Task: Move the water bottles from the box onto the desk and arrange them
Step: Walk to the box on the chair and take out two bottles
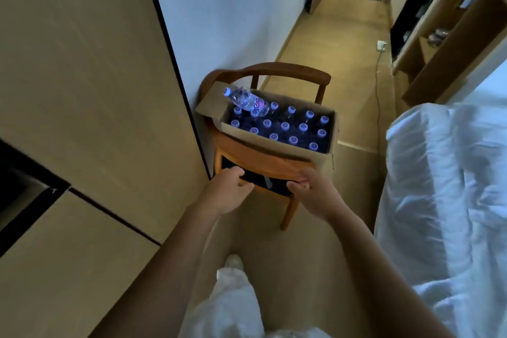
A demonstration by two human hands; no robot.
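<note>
An open cardboard box (277, 145) stands on a wooden chair (263, 158) against the wall. Several upright water bottles with pale blue caps (285, 126) fill it. One clear bottle (245, 99) lies on its side across the box's far left corner. My left hand (229, 191) hovers just below the seat's front edge, its fingers apart and holding nothing. My right hand (315, 191) is at the seat's front right edge, fingers on the rim and thumb underneath.
A large beige panelled surface (82, 90) with black edges fills the left. A bed with white linen (444, 186) lies to the right. Between them, a narrow floor strip (343, 49) runs past shelves (439, 44) and a cable toward a doorway. My leg (233, 296) is below.
</note>
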